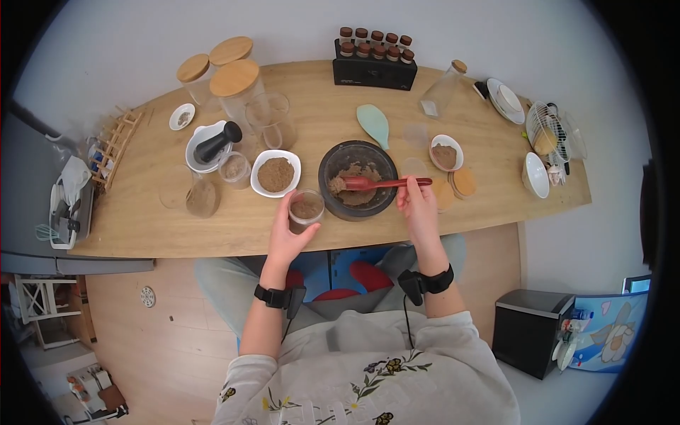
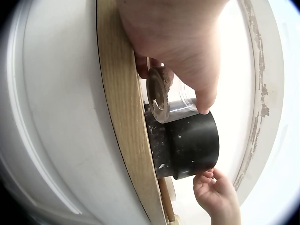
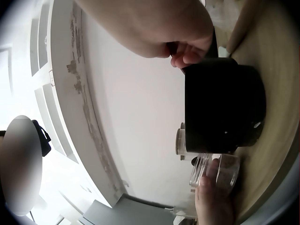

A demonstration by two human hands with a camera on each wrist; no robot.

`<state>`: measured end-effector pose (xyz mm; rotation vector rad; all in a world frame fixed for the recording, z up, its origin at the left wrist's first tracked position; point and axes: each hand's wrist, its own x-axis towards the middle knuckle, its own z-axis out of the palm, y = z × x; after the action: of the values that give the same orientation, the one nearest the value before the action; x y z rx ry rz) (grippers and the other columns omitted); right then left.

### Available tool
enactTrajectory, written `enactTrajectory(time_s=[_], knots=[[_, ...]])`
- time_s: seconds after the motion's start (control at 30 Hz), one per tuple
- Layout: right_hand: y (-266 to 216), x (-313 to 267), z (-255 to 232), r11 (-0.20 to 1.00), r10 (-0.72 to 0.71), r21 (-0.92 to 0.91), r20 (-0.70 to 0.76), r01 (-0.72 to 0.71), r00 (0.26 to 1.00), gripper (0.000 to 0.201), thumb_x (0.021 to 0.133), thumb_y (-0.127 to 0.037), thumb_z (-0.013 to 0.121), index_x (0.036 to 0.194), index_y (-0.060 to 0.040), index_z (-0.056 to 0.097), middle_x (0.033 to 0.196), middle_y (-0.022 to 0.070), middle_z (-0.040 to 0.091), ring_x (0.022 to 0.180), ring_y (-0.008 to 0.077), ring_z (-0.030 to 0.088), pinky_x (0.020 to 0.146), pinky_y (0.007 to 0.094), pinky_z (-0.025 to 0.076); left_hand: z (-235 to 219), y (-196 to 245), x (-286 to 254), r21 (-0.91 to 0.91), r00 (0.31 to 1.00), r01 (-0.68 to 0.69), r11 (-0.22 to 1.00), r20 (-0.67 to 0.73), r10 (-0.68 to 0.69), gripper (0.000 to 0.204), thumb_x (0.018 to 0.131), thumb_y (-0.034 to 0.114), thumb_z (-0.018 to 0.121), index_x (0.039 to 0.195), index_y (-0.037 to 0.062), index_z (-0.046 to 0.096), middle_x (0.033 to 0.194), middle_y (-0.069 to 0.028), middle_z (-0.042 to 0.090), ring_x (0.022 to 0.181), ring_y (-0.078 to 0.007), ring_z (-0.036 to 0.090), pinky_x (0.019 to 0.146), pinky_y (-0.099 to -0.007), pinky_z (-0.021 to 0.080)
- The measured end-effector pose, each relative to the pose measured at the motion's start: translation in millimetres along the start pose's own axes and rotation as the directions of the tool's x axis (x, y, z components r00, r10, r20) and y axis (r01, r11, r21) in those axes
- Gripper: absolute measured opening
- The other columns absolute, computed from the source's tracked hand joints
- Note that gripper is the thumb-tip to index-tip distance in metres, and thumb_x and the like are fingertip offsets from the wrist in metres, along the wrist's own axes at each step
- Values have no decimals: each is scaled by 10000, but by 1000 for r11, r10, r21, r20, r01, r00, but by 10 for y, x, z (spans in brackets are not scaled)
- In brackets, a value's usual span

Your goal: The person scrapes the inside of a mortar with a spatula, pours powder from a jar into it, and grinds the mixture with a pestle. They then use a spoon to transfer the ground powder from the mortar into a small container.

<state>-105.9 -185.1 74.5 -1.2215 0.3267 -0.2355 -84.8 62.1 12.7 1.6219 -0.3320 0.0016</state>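
My left hand (image 1: 287,237) grips a small clear glass jar (image 1: 307,207) holding brown powder, close to the left side of a dark stone mortar (image 1: 327,164). In the left wrist view the jar (image 2: 161,96) is between thumb and fingers. My right hand (image 1: 419,212) pinches the handle of a red spatula (image 1: 382,183); the spatula's head lies inside the mortar, in clumped brown material (image 1: 360,173). The right wrist view shows the right hand (image 3: 187,35) over the mortar's rim, with the spatula's head hidden.
A white bowl of brown powder (image 1: 276,174) stands behind the jar. Lidded glass canisters (image 1: 236,78) and a white mortar with a black pestle (image 1: 216,144) are at the left. A small bowl (image 1: 446,153), wooden lids (image 1: 464,182) and a green spoon rest (image 1: 373,125) lie right and behind.
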Motion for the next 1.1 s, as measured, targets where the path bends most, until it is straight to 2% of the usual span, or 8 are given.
enactTrajectory(time_s=[0.13,0.33,0.63,0.73,0.77,0.87,1.0,1.1], knots=[[-31,7,-30,989,41,145,-27,-37,999,204,905,-204,451,955,-13,501,673,8,470,573,83,438,521,206,361,-5,3,-2,4,1000,1,1000,3,-1,754,654,65,680,1292,14,280,1192,-135,430,1137,-223,405,959,-331,326],[-132,-43,-18,984,-4,178,-22,8,1000,206,906,-214,452,950,-19,502,685,6,467,586,82,436,530,204,363,-6,-36,-5,15,1000,-16,1000,-10,16,752,636,60,701,1272,18,303,1184,-141,442,1126,-227,422,947,-331,345],[-289,-196,342,997,-65,36,103,62,992,162,906,-175,446,966,-36,504,704,8,479,611,78,448,546,197,365,-15,-25,-6,22,1000,-15,1000,3,15,763,653,68,686,1294,11,276,1191,-138,429,1132,-222,411,962,-332,326],[-259,-304,520,965,-153,-178,219,194,963,125,896,-132,460,971,-40,500,726,11,481,632,73,457,578,206,392,-18,-47,-3,15,1000,-19,1000,3,19,766,654,69,688,1294,9,272,1193,-137,428,1133,-219,411,963,-331,327],[-245,-352,568,947,-175,-212,292,242,940,119,870,-89,494,978,-40,503,776,36,514,675,98,500,623,223,418,-16,-44,-2,14,1000,-17,1000,3,17,767,655,70,689,1294,8,271,1193,-136,428,1134,-218,411,963,-331,327],[-416,-414,669,631,-277,-511,555,584,785,151,841,-65,522,990,-40,509,839,60,541,726,127,535,648,231,424,-16,-35,-3,12,1000,-11,1000,4,11,768,655,73,692,1293,7,270,1194,-134,428,1137,-215,409,964,-330,327],[-424,-403,561,708,-270,-512,441,487,856,159,829,-53,527,988,-44,518,851,72,550,740,139,544,641,231,413,-19,-47,-4,14,1000,-12,1000,7,12,768,651,72,694,1291,9,275,1198,-136,427,1138,-215,409,965,-329,326],[-355,-326,407,793,-373,-410,259,451,891,151,833,-63,525,982,-38,519,838,70,554,735,140,543,638,237,412,-21,-44,-7,27,1000,-18,999,5,18,764,650,75,694,1289,9,280,1198,-138,427,1137,-217,409,963,-329,327]])
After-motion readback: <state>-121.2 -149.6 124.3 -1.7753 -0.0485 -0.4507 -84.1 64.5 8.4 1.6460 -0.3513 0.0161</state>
